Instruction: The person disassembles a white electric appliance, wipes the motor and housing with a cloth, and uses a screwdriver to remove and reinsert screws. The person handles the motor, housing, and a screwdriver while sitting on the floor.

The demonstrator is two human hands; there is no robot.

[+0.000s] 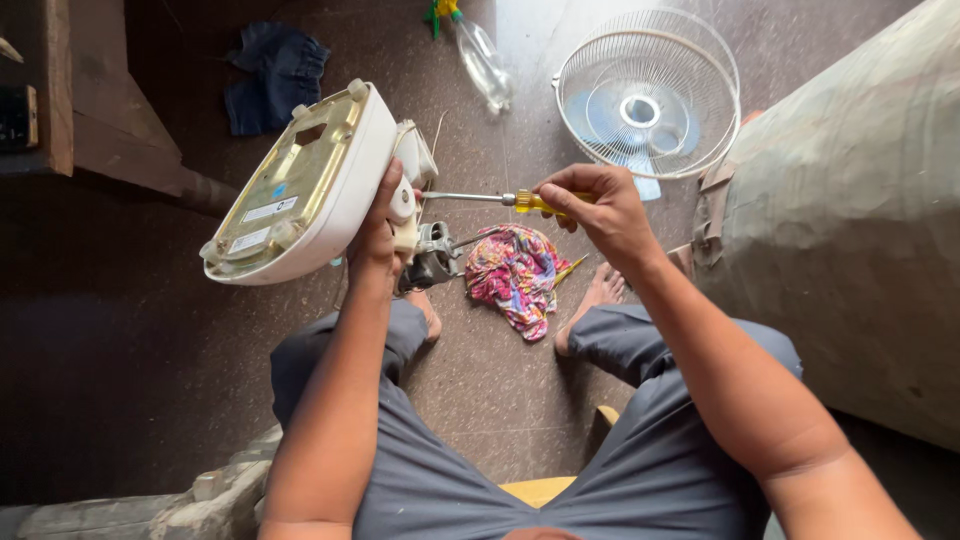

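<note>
White plastic fan base [300, 185] with a flat beige underside is held up off the floor, tilted, underside facing the camera, left of frame centre above the person's left knee. Left hand [380, 225] is wrapped tight around the neck where the base meets the grey metal motor block [432, 255], thumb over a round white knob. The motor block hangs just below and right of that hand; thin wires run off it, details hard to make out.

Right hand [600, 210] is clenched on the yellow handle of a screwdriver with a silver metal shaft [500, 199]. Shaft lies about level, tip pointing left at the neck joint beside the left hand; tip looks to be touching the white plastic, can't tell for sure.

On the brown speckled floor [480, 390] just below the screwdriver lies a crumpled multicoloured patterned rag [515, 275], between the person's two bare feet. Both legs in grey trousers, knees spread.

Farther up: a round white wire fan guard [650, 90] lies flat, a pale blue fan blade showing through it. A clear plastic bottle [482, 60] lies left of the guard. A dark blue cloth [272, 75] sits top left, near a dark wooden furniture piece [100, 110]. A big grey-green bulging sack [850, 210] fills the right side.
</note>
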